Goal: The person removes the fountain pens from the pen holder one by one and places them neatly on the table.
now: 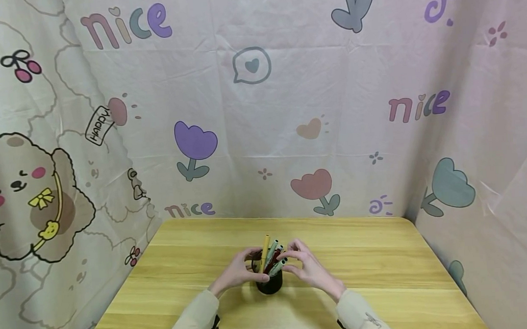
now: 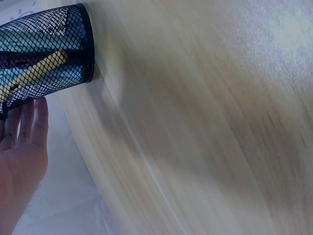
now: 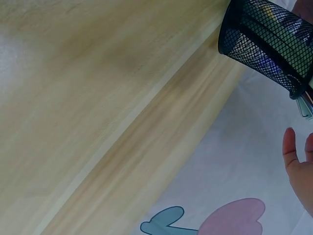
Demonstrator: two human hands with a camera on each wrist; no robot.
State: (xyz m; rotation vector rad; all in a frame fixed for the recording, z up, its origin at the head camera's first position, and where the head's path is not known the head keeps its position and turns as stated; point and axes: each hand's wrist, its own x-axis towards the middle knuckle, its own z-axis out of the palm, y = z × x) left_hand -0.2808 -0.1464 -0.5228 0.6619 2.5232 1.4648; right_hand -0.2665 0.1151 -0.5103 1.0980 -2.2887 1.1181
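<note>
Pale printed cloth hangs behind the desk and down both its flanks, a large bear at the left, a purple tulip at the back. The desk is light wood-grain with rounded far corners; I can see its far and side edges, all well apart from the work, with broad stretches of wood to left, right and behind. Two cream sleeves reach in from the near side. The left hand has fingers and thumb curled round a black mesh pen cup, which stands about midway between the side edges. The right hand hovers opposite, forefinger and thumb at a green pen; whether they pinch it, I can't tell. A yellow pen leans in the cup too.
</note>
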